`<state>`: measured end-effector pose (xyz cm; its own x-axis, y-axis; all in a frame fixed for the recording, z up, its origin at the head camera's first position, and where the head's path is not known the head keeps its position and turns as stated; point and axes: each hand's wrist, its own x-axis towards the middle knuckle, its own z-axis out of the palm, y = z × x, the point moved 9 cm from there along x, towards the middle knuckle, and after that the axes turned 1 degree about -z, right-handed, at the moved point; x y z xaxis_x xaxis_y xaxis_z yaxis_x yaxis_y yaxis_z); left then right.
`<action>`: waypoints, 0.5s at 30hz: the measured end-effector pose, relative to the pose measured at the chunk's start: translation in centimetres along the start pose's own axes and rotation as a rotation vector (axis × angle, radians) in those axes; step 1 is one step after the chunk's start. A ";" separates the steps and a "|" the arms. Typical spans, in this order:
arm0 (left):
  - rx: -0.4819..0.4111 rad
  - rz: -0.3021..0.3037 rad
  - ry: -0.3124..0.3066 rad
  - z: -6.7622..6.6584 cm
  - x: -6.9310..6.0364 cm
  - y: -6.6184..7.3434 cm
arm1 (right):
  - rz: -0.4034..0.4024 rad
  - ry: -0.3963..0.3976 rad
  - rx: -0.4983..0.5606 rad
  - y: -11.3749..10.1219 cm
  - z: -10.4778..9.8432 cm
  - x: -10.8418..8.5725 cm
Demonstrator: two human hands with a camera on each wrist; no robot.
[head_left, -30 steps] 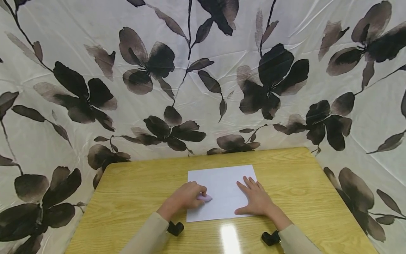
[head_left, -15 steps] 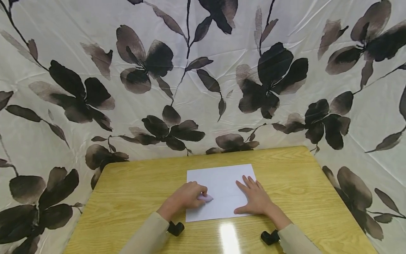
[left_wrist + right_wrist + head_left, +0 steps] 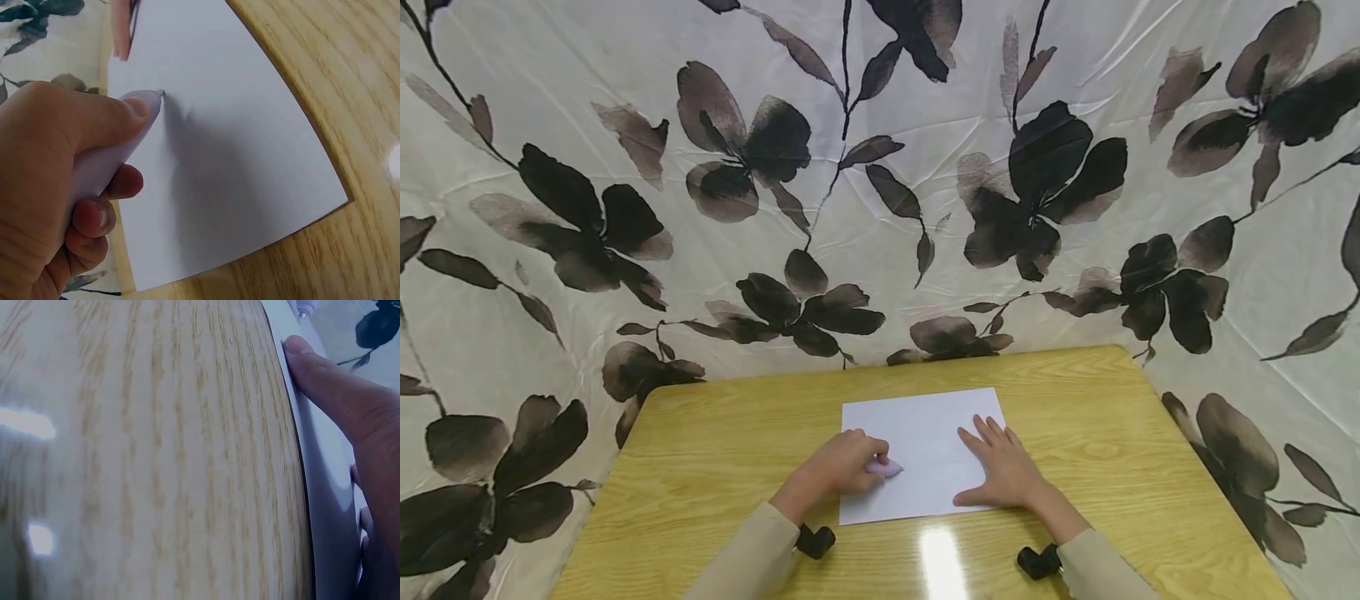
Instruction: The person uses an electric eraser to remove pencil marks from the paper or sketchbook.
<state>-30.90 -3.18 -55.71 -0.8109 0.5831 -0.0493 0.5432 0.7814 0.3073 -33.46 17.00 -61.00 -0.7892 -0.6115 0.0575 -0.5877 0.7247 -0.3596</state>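
Note:
A white sheet of paper (image 3: 925, 433) lies flat on the wooden table. My left hand (image 3: 842, 462) grips a light purple pen-like tool (image 3: 887, 468) over the sheet's left part. In the left wrist view the thumb lies along the purple tool (image 3: 100, 165), whose small pointed tip is over the paper (image 3: 219, 156); whether it touches cannot be told. My right hand (image 3: 1006, 468) rests with spread fingers on the sheet's right part. The right wrist view has this hand's thumb (image 3: 331, 384) along the paper's near edge.
The yellow wood-grain table (image 3: 730, 442) extends around the sheet, with a bright reflection near its front. A white cloth with dark flowers (image 3: 925, 208) hangs behind and at both sides. Black devices (image 3: 815, 542) are at both wrists.
Both hands keep the same place and hold on the sheet. The head view has shifted very slightly.

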 end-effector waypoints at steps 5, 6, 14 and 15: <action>0.016 0.009 -0.007 0.3 0.3 0.0 | -0.001 0.005 -0.001 0.2 -0.1 0.1; 0.019 0.006 -0.003 0.2 0.3 0.0 | -0.003 0.007 -0.003 0.2 -0.1 0.1; 0.021 0.017 0.000 0.4 0.5 0.1 | -0.010 -0.010 -0.015 0.0 0.1 0.0; 0.023 0.014 -0.002 0.5 0.5 0.1 | -0.010 -0.007 -0.018 0.0 0.1 0.0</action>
<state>-31.11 -2.70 -56.13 -0.8030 0.5942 -0.0467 0.5591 0.7781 0.2864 -33.48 16.99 -61.08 -0.7820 -0.6209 0.0542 -0.5987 0.7242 -0.3422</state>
